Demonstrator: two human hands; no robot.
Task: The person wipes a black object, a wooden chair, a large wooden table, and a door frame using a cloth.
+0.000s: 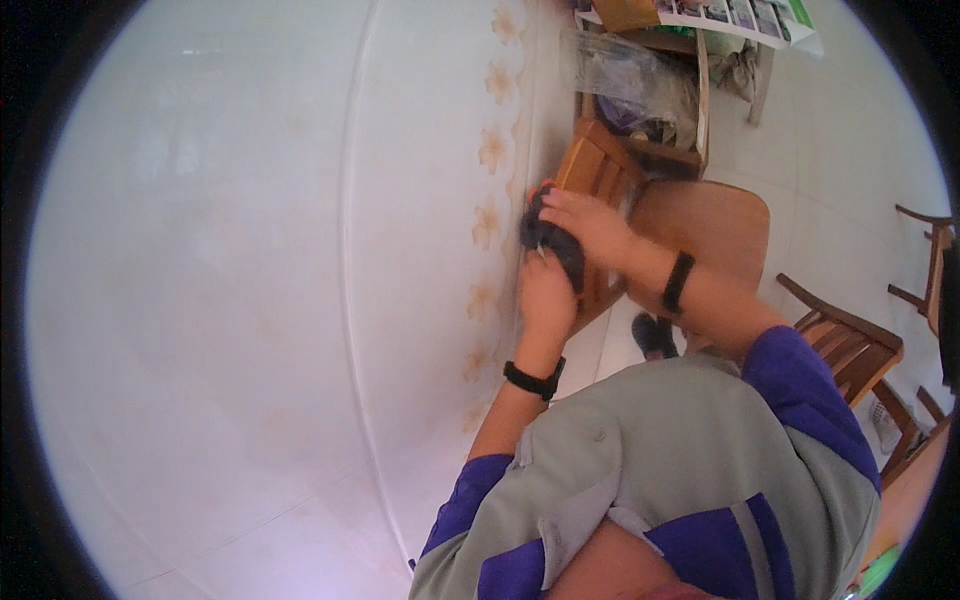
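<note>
A dark item with orange-red edging point(566, 259) lies against the slatted wooden chair back point(589, 169), close to the wall. Blur hides what kind of item it is. My left hand point(547, 289) grips its near side, with the fingertips bent at a small pale spot on it. Over its far upper part spreads my right hand point(592, 225), fingers curled around the edge and thumb hidden. Each wrist wears a black band. Beside the chair back is the brown chair seat point(701, 217), partly under my right forearm.
A tiled wall point(427, 225) with a flower border runs along the left. Ahead stands a wooden compartment point(701, 105) holding clear plastic point(619, 67), with printed sheets point(739, 19) above it. More wooden chairs point(847, 341) stand at the right. A dark shoe point(646, 334) shows on the floor.
</note>
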